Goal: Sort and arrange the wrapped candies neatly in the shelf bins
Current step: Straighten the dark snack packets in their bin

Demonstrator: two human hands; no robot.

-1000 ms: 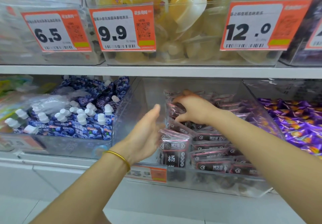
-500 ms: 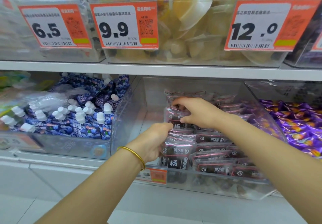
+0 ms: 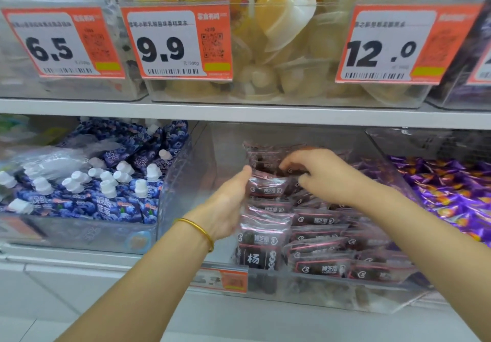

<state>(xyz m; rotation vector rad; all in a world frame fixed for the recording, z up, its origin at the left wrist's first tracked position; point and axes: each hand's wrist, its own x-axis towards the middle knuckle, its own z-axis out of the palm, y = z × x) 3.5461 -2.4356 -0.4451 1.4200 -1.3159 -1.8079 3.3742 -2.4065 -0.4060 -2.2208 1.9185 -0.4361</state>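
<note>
Because the wrapped candies (image 3: 268, 190) are stacked in rows from the clear bin's (image 3: 212, 150) front edge toward its back wall, the left hand (image 3: 225, 206) is laid flat, fingers straight, against the stack's left face as a stop, while rear packets are gripped by the right hand (image 3: 321, 174), fingers curled, likely for squaring.

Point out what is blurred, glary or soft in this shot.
Head view: the left hand is smeared by blur against the dark pink-edged candy packets; head view: the orange lower price tag is unreadable; head view: pale glare hazes the clear plastic bin wall.
</note>
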